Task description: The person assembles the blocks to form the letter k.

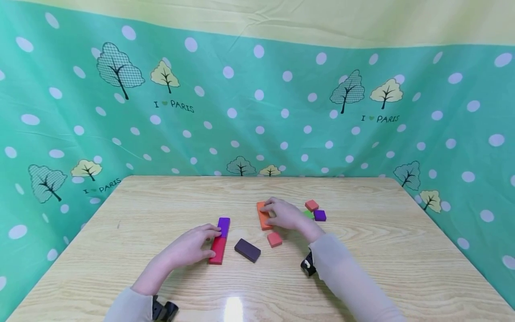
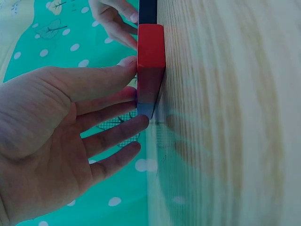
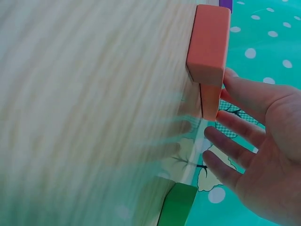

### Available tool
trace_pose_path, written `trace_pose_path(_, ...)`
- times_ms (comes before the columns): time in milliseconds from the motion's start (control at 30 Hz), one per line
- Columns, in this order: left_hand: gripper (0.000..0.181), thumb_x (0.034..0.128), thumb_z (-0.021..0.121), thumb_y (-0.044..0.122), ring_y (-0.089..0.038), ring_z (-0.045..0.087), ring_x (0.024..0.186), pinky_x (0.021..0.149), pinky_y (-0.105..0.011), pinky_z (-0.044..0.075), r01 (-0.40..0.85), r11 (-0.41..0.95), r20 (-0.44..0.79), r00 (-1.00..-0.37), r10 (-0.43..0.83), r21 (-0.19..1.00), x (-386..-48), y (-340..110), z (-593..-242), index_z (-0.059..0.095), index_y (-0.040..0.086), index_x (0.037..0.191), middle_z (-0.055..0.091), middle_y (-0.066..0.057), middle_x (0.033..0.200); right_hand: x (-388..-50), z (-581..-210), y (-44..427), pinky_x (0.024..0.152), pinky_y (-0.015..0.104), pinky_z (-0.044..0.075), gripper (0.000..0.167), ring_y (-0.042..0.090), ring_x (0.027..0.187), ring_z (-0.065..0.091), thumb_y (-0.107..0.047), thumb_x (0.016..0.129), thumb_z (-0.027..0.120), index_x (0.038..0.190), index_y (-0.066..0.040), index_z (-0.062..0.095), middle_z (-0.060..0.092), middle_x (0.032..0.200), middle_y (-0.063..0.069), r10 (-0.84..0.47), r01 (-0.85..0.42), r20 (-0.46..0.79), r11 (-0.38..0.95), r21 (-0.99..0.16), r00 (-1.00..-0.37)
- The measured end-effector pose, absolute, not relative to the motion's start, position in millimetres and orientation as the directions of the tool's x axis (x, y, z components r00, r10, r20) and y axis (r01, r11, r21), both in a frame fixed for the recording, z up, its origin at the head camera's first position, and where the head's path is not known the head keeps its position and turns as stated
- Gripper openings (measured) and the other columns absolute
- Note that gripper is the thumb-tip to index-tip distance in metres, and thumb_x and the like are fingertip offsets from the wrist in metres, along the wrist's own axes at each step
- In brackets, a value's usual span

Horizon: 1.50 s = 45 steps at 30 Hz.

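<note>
A red block [image 1: 217,250] and a purple block [image 1: 223,227] lie end to end on the table in the head view. My left hand [image 1: 193,246] touches them from the left, its thumb at the red block [image 2: 151,52] and its fingertips at the purple one. To the right, an orange block [image 1: 263,216] lies flat, and my right hand [image 1: 283,213] rests fingertips and thumb against it. The right wrist view shows that hand [image 3: 263,136] with fairly straight fingers, partly behind a salmon block [image 3: 208,44]. Between the hands lies a dark block [image 1: 247,250].
A small salmon block [image 1: 275,239] sits right of the dark one. Beyond my right hand are another salmon block [image 1: 311,205], a small purple block [image 1: 319,215] and a partly hidden green block [image 1: 308,214]. A dotted green curtain [image 1: 257,125] hangs behind the wooden table [image 1: 362,268].
</note>
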<state>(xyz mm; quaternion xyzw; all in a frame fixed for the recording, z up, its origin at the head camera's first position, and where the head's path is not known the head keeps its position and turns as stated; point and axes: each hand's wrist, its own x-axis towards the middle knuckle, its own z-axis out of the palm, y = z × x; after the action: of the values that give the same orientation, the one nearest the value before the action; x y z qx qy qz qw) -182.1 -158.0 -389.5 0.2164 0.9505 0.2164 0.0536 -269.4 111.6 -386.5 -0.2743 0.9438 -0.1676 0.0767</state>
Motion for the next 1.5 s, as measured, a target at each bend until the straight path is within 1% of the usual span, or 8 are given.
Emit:
trace_pose_path(167, 0.046, 0.0748, 0.073, 0.015, -0.029, 0.049, 0.118, 0.097, -0.043, 0.042, 0.404, 0.804, -0.003, -0.893, 0.450, 0.435, -183, -158, -389, 0.060, 0.001, 0.117, 0.055, -0.008, 0.125, -270, -387, 108, 0.092, 0.037, 0.045, 0.040, 0.024, 0.111, 0.050, -0.024, 0.084, 0.064, 0.123, -0.012, 0.058, 0.050, 0.123, 0.007, -0.538, -0.491, -0.037, 0.793, -0.361, -0.842)
trace_pose_path(267, 0.047, 0.0750, 0.073, 0.014, -0.029, 0.049, 0.117, 0.096, -0.043, 0.043, 0.416, 0.799, 0.001, -0.887, 0.461, 0.433, -183, -158, -388, 0.059, 0.001, 0.118, 0.054, -0.008, 0.125, -269, -386, 105, 0.082, 0.033, 0.047, 0.041, 0.019, 0.096, 0.053, -0.024, 0.084, 0.066, 0.122, -0.011, 0.059, 0.052, 0.115, 0.005, -0.530, -0.485, -0.034, 0.799, -0.356, -0.848)
trace_pose_path(367, 0.046, 0.0752, 0.072, 0.014, -0.029, 0.050, 0.117, 0.096, -0.042, 0.043, 0.424, 0.796, 0.005, -0.884, 0.468, 0.433, -183, -158, -388, 0.059, 0.001, 0.118, 0.055, -0.008, 0.124, -269, -385, 101, 0.070, 0.029, 0.044, 0.042, 0.015, 0.082, 0.048, -0.024, 0.083, 0.066, 0.122, -0.010, 0.059, 0.052, 0.108, 0.004, -0.523, -0.481, -0.032, 0.804, -0.349, -0.852)
trace_pose_path(433, 0.046, 0.0753, 0.072, 0.014, -0.029, 0.050, 0.116, 0.096, -0.042, 0.043, 0.431, 0.792, 0.006, -0.879, 0.476, 0.433, -183, -158, -388, 0.059, 0.000, 0.118, 0.055, -0.008, 0.124, -270, -385, 100, 0.066, 0.027, 0.041, 0.042, 0.014, 0.078, 0.045, -0.025, 0.083, 0.066, 0.122, -0.010, 0.059, 0.051, 0.106, 0.003, -0.520, -0.480, -0.032, 0.809, -0.338, -0.853)
trace_pose_path(800, 0.048, 0.0745, 0.073, 0.015, -0.030, 0.049, 0.117, 0.098, -0.044, 0.041, 0.428, 0.793, 0.000, -0.880, 0.475, 0.434, -182, -159, -387, 0.059, 0.001, 0.118, 0.054, -0.008, 0.124, -270, -385, 87, 0.066, 0.027, 0.041, 0.041, 0.013, 0.078, 0.046, -0.027, 0.083, 0.066, 0.120, -0.011, 0.060, 0.052, 0.105, 0.004, -0.530, -0.505, -0.019, 0.818, -0.277, -0.848)
trace_pose_path(1167, 0.047, 0.0744, 0.073, 0.015, -0.029, 0.049, 0.117, 0.097, -0.043, 0.042, 0.417, 0.793, -0.010, -0.883, 0.470, 0.444, -182, -160, -388, 0.059, 0.001, 0.117, 0.055, -0.008, 0.124, -271, -388, 79, 0.070, 0.027, 0.043, 0.043, 0.014, 0.085, 0.049, -0.032, 0.083, 0.065, 0.122, -0.015, 0.059, 0.051, 0.108, 0.002, -0.501, -0.477, -0.032, 0.840, -0.259, -0.865)
trace_pose_path(1367, 0.047, 0.0742, 0.073, 0.014, -0.030, 0.049, 0.118, 0.098, -0.044, 0.041, 0.413, 0.792, -0.010, -0.884, 0.467, 0.449, -181, -160, -388, 0.059, 0.001, 0.117, 0.054, -0.008, 0.124, -272, -389, 76, 0.068, 0.026, 0.042, 0.042, 0.013, 0.082, 0.047, -0.032, 0.083, 0.065, 0.122, -0.014, 0.059, 0.051, 0.106, 0.001, -0.501, -0.476, -0.030, 0.838, -0.268, -0.865)
trace_pose_path(1500, 0.047, 0.0743, 0.073, 0.014, -0.029, 0.049, 0.118, 0.097, -0.044, 0.042, 0.407, 0.793, -0.014, -0.886, 0.463, 0.453, -182, -159, -388, 0.060, 0.002, 0.117, 0.054, -0.007, 0.124, -273, -389, 74, 0.067, 0.024, 0.043, 0.043, 0.012, 0.081, 0.047, -0.033, 0.084, 0.064, 0.122, -0.015, 0.059, 0.051, 0.105, 0.001, -0.501, -0.480, -0.027, 0.842, -0.247, -0.865)
